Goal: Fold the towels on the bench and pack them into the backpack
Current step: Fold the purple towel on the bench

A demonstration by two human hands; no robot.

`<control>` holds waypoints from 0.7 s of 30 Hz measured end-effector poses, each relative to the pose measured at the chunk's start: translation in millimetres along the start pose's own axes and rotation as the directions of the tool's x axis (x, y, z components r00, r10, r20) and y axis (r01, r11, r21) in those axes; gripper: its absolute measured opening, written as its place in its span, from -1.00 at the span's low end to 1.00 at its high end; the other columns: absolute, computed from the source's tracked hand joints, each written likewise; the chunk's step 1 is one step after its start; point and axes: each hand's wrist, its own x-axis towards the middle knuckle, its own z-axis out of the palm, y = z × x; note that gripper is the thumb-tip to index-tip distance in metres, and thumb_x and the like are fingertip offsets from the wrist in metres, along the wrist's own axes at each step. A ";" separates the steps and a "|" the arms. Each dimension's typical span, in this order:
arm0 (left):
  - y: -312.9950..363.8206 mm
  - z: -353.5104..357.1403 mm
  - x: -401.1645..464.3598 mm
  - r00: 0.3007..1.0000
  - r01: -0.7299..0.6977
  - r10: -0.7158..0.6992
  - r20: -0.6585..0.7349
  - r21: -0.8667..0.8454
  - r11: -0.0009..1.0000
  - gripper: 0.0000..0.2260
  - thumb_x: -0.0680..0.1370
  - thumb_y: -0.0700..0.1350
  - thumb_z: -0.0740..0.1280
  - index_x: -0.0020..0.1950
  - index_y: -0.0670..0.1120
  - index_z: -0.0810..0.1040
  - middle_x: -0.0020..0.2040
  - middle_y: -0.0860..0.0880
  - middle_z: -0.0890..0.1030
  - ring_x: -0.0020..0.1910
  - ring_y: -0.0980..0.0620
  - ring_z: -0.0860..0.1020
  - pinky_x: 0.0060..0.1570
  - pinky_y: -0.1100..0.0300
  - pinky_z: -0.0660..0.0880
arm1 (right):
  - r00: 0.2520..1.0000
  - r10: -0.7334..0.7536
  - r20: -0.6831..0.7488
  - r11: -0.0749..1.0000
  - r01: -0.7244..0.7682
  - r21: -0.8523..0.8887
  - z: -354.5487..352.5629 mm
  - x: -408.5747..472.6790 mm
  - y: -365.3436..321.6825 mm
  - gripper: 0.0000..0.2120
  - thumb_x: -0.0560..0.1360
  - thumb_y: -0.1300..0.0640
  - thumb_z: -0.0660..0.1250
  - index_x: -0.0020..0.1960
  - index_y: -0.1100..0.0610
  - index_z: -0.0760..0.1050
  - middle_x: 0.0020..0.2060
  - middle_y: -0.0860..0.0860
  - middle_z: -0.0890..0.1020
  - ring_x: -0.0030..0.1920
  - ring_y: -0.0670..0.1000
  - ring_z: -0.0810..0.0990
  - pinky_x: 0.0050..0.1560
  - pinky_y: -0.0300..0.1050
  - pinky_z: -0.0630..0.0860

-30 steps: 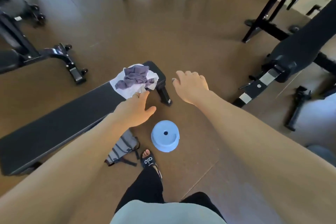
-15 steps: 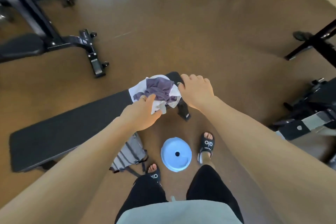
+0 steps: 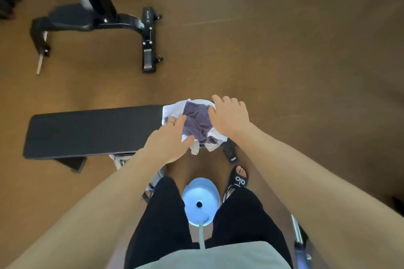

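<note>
The purple towel point(image 3: 197, 123) lies crumpled on the white towel point(image 3: 172, 111) at the tabletop's point(image 3: 91, 131) 3 o'clock end; the tabletop's long axis runs 9 to 3. The left hand point(image 3: 169, 143) pinches purple cloth; the right hand point(image 3: 229, 117) presses on it, fingers relaxed.
</note>
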 end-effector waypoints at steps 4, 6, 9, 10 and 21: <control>7.5 7.8 29.1 0.999 0.048 -0.049 -0.010 -0.052 0.997 -0.42 0.63 0.16 0.20 0.59 0.02 0.13 0.48 -0.06 0.35 0.27 -0.14 0.51 0.20 -0.08 0.50 | 0.998 -0.061 0.019 0.998 0.061 0.007 18.8 28.4 7.7 -0.67 0.65 -0.01 0.05 0.31 0.10 0.40 0.13 0.12 0.58 0.13 0.20 0.52 0.09 0.06 0.35; 3.3 10.1 44.4 0.997 0.075 -0.077 -0.031 -0.062 0.995 -0.43 0.64 0.15 0.20 0.59 0.02 0.13 0.47 -0.05 0.36 0.26 -0.13 0.52 0.18 -0.06 0.51 | 0.995 -0.089 0.054 0.996 0.087 0.027 30.5 42.8 8.7 -0.63 0.65 -0.03 0.04 0.37 0.09 0.37 0.19 0.12 0.57 0.17 0.20 0.51 0.13 0.07 0.36; -10.3 21.4 69.2 0.993 0.100 -0.103 -0.051 -0.057 0.993 -0.45 0.64 0.16 0.19 0.58 0.02 0.15 0.42 -0.07 0.39 0.24 -0.14 0.52 0.16 -0.05 0.51 | 0.988 -0.108 0.107 0.993 0.103 0.053 52.7 61.3 9.7 -0.60 0.66 -0.05 0.02 0.42 0.08 0.33 0.26 0.12 0.54 0.23 0.21 0.49 0.21 0.11 0.37; -16.1 26.8 79.3 0.993 0.104 -0.108 -0.057 -0.060 0.993 -0.45 0.64 0.15 0.19 0.57 0.01 0.16 0.41 -0.07 0.40 0.23 -0.15 0.52 0.15 -0.04 0.51 | 0.986 -0.116 0.116 0.993 0.111 0.051 62.5 66.6 9.1 -0.60 0.66 -0.06 0.01 0.41 0.09 0.33 0.26 0.11 0.54 0.23 0.21 0.49 0.21 0.11 0.37; -123.4 179.3 253.0 0.995 -0.100 0.096 -0.034 -0.113 0.989 -0.33 0.38 0.17 0.49 0.43 0.01 0.41 0.30 0.01 0.51 0.27 -0.03 0.47 0.22 0.03 0.44 | 0.978 -0.204 0.047 0.978 0.201 0.058 260.8 177.7 -21.8 -0.80 0.63 0.02 0.07 0.10 0.02 0.43 -0.01 0.00 0.59 0.01 0.07 0.54 -0.04 0.00 0.34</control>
